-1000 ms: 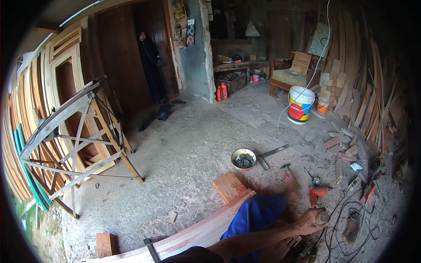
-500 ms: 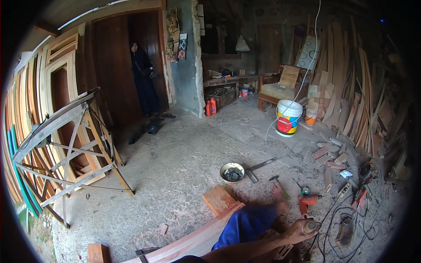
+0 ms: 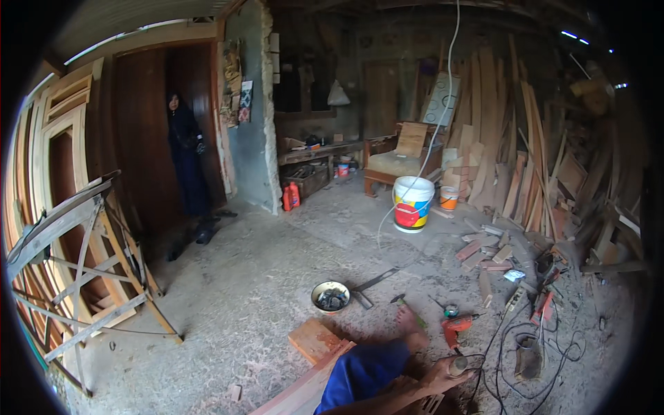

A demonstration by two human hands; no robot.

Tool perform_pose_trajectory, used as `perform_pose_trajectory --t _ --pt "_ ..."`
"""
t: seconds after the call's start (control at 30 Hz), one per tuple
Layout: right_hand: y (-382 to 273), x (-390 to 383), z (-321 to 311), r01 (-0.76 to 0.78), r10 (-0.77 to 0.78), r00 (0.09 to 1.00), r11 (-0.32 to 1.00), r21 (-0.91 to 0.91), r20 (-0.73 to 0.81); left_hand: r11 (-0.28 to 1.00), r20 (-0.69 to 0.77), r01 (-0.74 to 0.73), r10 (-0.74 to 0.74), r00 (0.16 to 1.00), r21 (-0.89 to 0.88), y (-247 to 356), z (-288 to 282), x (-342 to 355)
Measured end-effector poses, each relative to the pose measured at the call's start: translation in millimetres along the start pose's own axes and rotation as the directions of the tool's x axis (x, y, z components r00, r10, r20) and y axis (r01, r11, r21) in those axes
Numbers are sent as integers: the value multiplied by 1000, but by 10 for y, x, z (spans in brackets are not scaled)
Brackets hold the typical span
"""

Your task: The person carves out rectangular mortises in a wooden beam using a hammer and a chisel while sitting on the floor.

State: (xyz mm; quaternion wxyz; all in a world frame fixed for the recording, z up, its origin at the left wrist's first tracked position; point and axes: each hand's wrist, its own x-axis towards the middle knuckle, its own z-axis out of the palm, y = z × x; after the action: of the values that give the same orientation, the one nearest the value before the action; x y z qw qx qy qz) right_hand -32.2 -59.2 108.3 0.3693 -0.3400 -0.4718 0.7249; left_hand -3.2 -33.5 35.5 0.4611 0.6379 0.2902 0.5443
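My right hand [image 3: 443,377] is closed round a short, pale brown handle [image 3: 458,366] with a round end; the rest of what it belongs to is hidden. Just beyond that hand a red power drill [image 3: 453,332] lies on the floor, its cable running to the right. Beside my bare foot rests a hammer [image 3: 399,299] with a green handle. A long reddish plank [image 3: 301,394] slants past my blue-clad knee, its far end by a wooden block [image 3: 315,339]. My left hand is out of view.
A bowl [image 3: 317,293] of dark pieces sits near a metal square [image 3: 377,279]. Tangled cables [image 3: 499,387] and wood offcuts [image 3: 477,252] lie to the right. Farther off stand a white bucket [image 3: 413,190], a trestle [image 3: 66,228] at left, and a person [image 3: 185,152] in a doorway.
My view has turned to the right and up a little, so the scene sits farther left and mostly lower. My right hand keeps its grip on the handle.
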Motion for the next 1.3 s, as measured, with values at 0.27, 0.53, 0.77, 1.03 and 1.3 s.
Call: perform_pose_trajectory --t 0.27,0.53,0.77,1.03,1.3 --pt "56 -213 -78 -6 7 999 999 32 -32 984 51 31 -41 998 178 138 -34 0" --pt "749 -1237 -669 -158 213 913 971 179 -348 990 23 20 -24 999 136 115 -16 85" --pt "1429 -2139 -958 -133 258 890 936 326 -376 992 -50 95 -90 995 88 -41 -64 120" --pt "546 -2234 -908 105 -53 653 994 21 -755 1000 -71 16 -16 997 -2 -261 -130 74" --pt "-1067 -2285 -618 687 -658 451 687 -235 -604 998 -11 58 -58 998 -32 -288 -147 41"
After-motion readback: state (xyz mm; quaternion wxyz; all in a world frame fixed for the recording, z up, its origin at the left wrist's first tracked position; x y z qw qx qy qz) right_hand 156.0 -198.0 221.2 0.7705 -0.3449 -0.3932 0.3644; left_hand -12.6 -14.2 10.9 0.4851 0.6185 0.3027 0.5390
